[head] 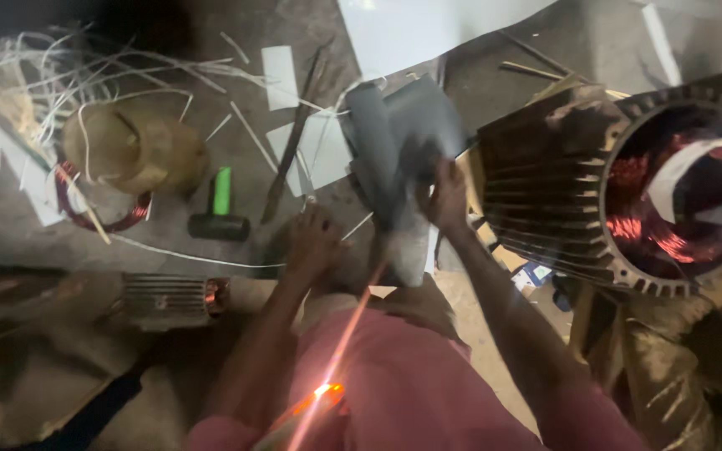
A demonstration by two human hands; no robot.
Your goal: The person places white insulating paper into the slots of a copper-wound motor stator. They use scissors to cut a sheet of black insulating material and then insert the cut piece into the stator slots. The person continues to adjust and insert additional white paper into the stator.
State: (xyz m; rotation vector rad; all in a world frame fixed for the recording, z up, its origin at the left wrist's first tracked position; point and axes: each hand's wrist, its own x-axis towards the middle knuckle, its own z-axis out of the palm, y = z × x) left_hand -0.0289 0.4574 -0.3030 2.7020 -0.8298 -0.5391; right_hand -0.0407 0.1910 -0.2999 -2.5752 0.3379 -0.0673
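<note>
Both arms reached forward over the knees. The right hand [447,199] gripped a blurred grey sheet [399,142], its long axis running away from the person. The left hand [311,242] rested beside it, grip unclear.

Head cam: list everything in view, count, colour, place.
motor housing: one, dark finned metal, right; copper windings inside
grey sheet: one, rolled, centre, both hands on it
mallet: one, green handle, black head, floor left of centre
tape roll: one, tan, left
wire coil: one, reddish, under tape roll
small motor: one, grey finned, lower left
paper strips: many, white, top left
paper pieces: several, white, top centre
left hand: one, grip on sheet's lower edge
right hand: one, grip on sheet's right side
</note>
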